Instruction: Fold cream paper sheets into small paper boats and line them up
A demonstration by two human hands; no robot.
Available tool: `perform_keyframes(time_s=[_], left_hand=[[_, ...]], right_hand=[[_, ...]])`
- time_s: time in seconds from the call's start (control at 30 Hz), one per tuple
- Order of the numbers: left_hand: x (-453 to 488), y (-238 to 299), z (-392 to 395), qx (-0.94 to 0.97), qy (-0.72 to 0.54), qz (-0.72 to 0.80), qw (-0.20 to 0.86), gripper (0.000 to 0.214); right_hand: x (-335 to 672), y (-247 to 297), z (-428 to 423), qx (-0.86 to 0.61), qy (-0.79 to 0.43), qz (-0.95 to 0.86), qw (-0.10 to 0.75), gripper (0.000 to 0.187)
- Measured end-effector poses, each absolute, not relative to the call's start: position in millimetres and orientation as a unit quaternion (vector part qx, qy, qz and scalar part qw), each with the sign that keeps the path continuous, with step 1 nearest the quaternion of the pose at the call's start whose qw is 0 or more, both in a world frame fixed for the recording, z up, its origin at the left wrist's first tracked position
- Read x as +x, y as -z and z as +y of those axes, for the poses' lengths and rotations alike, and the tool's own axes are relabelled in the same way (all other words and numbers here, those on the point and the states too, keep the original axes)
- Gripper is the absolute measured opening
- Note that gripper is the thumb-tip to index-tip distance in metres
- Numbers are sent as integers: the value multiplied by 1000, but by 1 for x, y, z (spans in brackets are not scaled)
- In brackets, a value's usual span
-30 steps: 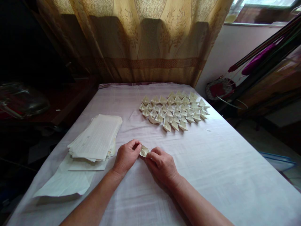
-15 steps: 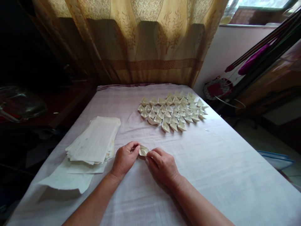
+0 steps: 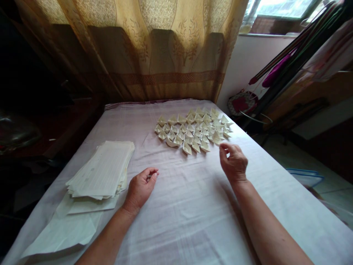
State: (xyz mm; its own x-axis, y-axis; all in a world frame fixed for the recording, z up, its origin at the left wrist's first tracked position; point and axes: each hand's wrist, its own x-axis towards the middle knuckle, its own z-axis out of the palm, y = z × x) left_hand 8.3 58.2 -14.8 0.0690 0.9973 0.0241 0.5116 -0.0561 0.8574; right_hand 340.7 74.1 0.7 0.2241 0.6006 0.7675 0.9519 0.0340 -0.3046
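Note:
My right hand is raised over the right half of the table, thumb and fingers pinched on a folded paper boat. That boat overlaps the near right side of a group of similar paper boats, so I cannot tell whether it touches them. My left hand rests near the middle of the cloth with nothing in it. Its fingers are loosely curled, with a small gap to the thumb. Left of it lies a stack of printed paper sheets, on top of larger pale sheets.
A pale cloth covers the table. Behind it hangs a patterned yellow curtain. A dark red surface stands at the left. Slanting poles and a small patterned bag are beyond the right edge.
My right hand has carried the boat away from my left hand, forward and right to the grouped boats. The left hand has let go of it. The view has shifted slightly right.

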Motion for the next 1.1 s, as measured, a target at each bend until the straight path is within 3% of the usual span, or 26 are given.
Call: perform_keyframes(time_s=[0.2, 0.27, 1.1], left_hand=[[8, 11, 57, 653, -322, 600, 332, 38], [8, 11, 57, 655, -320, 601, 326, 37], [9, 9, 55, 675, -314, 597, 298, 32]], right_hand=[[413, 15, 91, -791, 216, -521, 237, 21], [420, 19, 95, -797, 209, -523, 219, 20], [443, 32, 124, -799, 174, -538, 206, 31]])
